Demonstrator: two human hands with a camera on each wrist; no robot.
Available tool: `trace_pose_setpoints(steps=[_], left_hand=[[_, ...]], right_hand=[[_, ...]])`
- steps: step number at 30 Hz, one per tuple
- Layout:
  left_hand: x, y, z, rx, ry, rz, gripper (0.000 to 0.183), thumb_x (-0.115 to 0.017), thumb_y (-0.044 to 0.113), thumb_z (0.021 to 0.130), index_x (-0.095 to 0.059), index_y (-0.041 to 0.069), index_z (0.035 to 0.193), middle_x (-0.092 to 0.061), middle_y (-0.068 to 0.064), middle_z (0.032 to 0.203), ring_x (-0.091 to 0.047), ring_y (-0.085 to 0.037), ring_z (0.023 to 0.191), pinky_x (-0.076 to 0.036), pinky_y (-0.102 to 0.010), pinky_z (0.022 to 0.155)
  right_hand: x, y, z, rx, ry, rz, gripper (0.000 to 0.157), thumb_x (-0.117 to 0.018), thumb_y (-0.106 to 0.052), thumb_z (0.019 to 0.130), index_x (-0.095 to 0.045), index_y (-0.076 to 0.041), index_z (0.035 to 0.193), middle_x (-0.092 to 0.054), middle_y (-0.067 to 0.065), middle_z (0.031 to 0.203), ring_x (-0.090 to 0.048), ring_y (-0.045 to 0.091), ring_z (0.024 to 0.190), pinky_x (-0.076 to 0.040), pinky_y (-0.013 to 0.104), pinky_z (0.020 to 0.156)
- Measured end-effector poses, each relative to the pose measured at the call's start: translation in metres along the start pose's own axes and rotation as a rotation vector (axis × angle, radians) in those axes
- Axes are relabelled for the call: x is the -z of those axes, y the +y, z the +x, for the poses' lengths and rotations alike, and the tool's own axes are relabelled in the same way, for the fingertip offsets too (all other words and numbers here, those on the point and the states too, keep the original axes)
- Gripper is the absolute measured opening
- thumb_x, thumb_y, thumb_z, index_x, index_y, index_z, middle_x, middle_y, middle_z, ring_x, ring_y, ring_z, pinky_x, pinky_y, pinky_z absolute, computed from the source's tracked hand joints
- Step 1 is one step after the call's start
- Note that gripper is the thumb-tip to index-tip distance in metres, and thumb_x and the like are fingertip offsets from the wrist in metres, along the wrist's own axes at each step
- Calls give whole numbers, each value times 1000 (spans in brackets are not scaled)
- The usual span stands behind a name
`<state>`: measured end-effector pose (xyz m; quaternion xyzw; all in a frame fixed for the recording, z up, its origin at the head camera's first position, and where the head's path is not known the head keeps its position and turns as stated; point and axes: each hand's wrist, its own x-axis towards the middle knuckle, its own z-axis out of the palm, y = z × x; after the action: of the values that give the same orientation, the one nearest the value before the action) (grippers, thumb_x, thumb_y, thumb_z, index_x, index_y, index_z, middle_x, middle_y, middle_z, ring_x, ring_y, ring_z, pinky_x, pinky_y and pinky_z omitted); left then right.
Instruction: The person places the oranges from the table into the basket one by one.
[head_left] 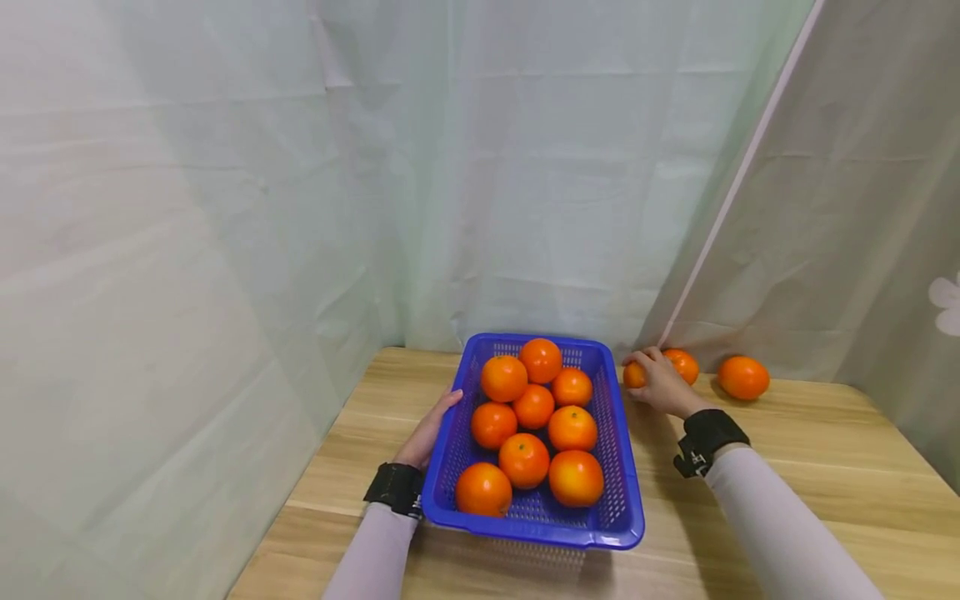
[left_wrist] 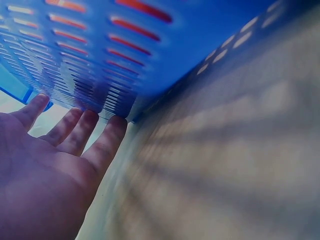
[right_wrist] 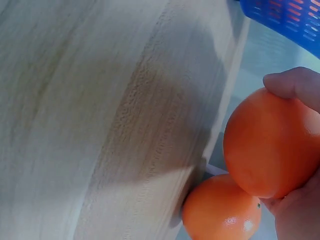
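A blue plastic basket [head_left: 628,467] with slotted walls holds several oranges [head_left: 524,460]. My left hand [head_left: 423,429] is at its left side. In the left wrist view, the fingers [left_wrist: 107,142] extend straight against the slotted underside, and light falls between basket and table. To the basket's right, my right hand [head_left: 660,385] grips an orange [right_wrist: 270,145], thumb on one side and palm behind. Another orange [right_wrist: 220,207] lies right beside the held one, partly covered by the hand in the head view.
A further orange [head_left: 743,377] rests at the table's back edge, to the right. The wooden table [head_left: 825,454] ends at a pale curtain [head_left: 540,192] behind and another sheet [head_left: 150,292] on the left.
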<state>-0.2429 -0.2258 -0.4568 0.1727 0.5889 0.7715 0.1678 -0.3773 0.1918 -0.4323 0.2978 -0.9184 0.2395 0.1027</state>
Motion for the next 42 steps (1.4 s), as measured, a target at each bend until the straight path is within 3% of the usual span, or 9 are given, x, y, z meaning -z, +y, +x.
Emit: trace_pose_setpoints(steps=[10, 15, 21, 27, 35, 42], left_hand=[[0, 1, 0, -3, -6, 13, 58, -25, 47, 104, 5, 37, 153, 3, -8, 161, -15, -34, 142, -24, -58, 110], [-1, 0, 1, 5, 8, -6, 57, -25, 45, 105, 3, 37, 153, -1, -11, 161, -19, -35, 141, -27, -58, 109], [0, 0, 1, 10, 14, 0, 57, -25, 45, 104, 3, 37, 153, -2, -12, 161, -20, -36, 141, -28, -59, 108], [-1, 0, 1, -4, 22, 0, 57, -27, 45, 104, 2, 37, 153, -1, -10, 161, -18, -35, 141, -25, -58, 110], [-3, 0, 3, -30, 5, -20, 54, -22, 40, 106, 3, 33, 153, -5, -10, 160, -19, -35, 141, -26, -57, 110], [-1, 0, 3, -13, 4, -18, 55, -22, 41, 106, 4, 33, 153, -3, -12, 160, -19, -36, 141, -26, -58, 109]], right_hand=[[9, -3, 3, 10, 60, 71, 47, -76, -7, 74, -56, 1, 116, -44, 28, 115, -47, 45, 98, -45, 62, 83], [22, -10, 4, -34, 82, 122, 48, -74, -9, 76, -55, 1, 119, -43, 28, 116, -47, 44, 97, -49, 57, 77], [46, -26, 5, -90, 65, 192, 49, -73, -15, 82, -52, 0, 124, -42, 26, 114, -50, 37, 89, -50, 43, 70], [66, -46, 7, -53, 56, 254, 48, -71, -22, 86, -51, -2, 126, -45, 23, 114, -48, 34, 91, -48, 39, 71], [74, -68, 9, -41, 25, 272, 48, -69, -28, 88, -50, -10, 128, -44, 19, 119, -47, 32, 94, -47, 39, 71], [74, -90, 11, -14, -38, 380, 50, -64, -34, 92, -45, -11, 133, -45, 17, 124, -52, 32, 94, -50, 41, 74]])
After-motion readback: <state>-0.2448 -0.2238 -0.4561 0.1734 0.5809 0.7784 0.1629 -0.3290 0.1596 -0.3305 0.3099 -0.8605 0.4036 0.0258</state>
